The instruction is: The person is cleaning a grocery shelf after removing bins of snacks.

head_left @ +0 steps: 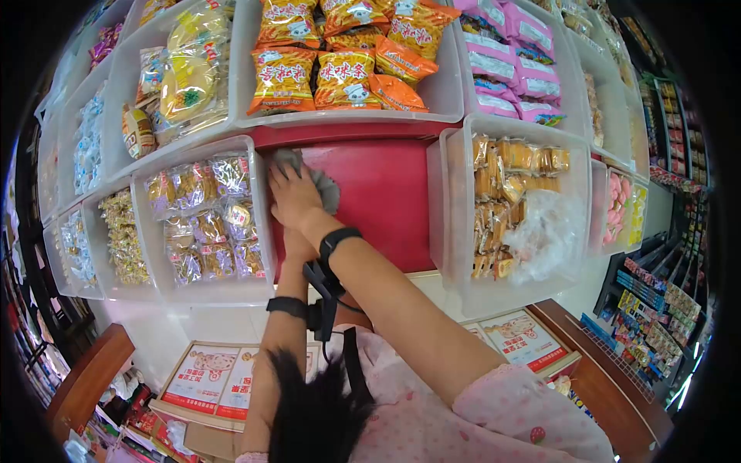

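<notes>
The right hand (295,197) lies open, palm down and fingers a little spread, on a grey cloth (329,190), pressing it flat rather than gripping it. The cloth sits on the far left part of the bare red strip of tabletop (378,193), just beside the wall of the left bin (266,224). The left hand (298,244) is mostly hidden under the right wrist; I cannot tell whether it is open or closed.

With the fingers so near that wall, a sideways push could knock the knuckles or shift the bin and its packets (197,185). The cloth's loose edge could bunch or slip from under the palm, since nothing pinches it. Crossed forearms leave little free reach, and the wrist straps (340,238) or the dark cable (330,351) could snag between them.

Farther out, the right bin (455,224) seems to reach past the tabletop's near edge, so a hard bump there might tip it.
</notes>
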Tool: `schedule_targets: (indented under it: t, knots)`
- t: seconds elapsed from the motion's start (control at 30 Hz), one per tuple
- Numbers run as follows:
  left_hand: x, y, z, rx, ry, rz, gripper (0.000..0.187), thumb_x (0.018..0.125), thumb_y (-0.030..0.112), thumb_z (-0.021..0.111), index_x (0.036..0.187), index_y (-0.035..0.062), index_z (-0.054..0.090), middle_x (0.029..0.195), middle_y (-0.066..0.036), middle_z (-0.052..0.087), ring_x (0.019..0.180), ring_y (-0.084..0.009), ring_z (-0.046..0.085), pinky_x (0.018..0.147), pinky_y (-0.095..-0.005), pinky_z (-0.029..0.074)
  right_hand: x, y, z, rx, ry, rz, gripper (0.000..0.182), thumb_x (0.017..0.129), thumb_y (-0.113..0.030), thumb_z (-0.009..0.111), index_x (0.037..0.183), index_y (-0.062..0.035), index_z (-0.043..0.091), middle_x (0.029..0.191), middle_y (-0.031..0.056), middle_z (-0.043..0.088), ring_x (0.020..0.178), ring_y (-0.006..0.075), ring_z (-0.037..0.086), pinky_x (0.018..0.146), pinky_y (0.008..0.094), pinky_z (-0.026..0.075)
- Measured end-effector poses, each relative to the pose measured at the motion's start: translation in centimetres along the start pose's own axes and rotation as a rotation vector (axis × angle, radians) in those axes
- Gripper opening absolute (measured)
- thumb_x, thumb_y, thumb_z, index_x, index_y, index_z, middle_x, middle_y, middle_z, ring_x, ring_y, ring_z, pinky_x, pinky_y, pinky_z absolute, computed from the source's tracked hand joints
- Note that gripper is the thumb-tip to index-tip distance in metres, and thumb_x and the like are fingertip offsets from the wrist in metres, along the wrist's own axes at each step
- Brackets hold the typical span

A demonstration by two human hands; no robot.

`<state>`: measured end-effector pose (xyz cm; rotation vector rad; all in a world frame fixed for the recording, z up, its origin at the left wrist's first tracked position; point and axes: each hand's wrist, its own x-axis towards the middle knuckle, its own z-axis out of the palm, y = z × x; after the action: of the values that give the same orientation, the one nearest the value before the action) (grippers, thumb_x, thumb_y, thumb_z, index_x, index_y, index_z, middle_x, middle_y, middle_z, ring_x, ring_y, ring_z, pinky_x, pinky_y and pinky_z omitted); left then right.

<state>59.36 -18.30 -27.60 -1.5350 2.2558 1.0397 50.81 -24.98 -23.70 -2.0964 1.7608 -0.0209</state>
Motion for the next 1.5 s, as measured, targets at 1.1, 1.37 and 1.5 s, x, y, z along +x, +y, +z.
schedule_targets:
  t: [1.1,1.37,1.5]
  knots:
    - [-15.7,-0.5,-26.5,-0.26,0.348,-0.024,0.051,0.067,-0.001,0.056,0.118,-0.0018,0.052,0.091,-0.017,0.062,0.091,-0.0292,0.061,0.081,-0.0371,0.049,-16.3,-1.7,-21.6,1.139,0.272,-0.113,0.045,0.089,-0.021,0.062,0.127,0.0008,0.051,0.124,0.0169,0.053,0.114,0.0256,0.053,0.097,0.0349,0.043]
    - [-13.4,-3.2,-22.1,0.209,0.527,-0.095,0.048,0.071,0.004,0.062,0.118,0.0005,0.051,0.112,-0.025,0.054,0.109,-0.0435,0.051,0.089,-0.0458,0.044,-33.8,16.9,-23.9,0.449,0.936,0.659,0.032,0.087,-0.014,0.06,0.116,0.0002,0.059,0.113,0.0163,0.061,0.106,0.0291,0.058,0.094,0.0368,0.043]
    - [-9.3,8.6,-19.5,0.001,0.197,0.209,0.031,0.085,0.02,0.06,0.109,0.0008,0.056,0.096,-0.026,0.061,0.094,-0.0426,0.058,0.081,-0.049,0.047,-41.2,25.4,-21.8,0.09,0.978,0.988,0.031,0.085,-0.018,0.063,0.108,0.0022,0.061,0.105,0.0173,0.063,0.105,0.0294,0.057,0.091,0.0376,0.044]
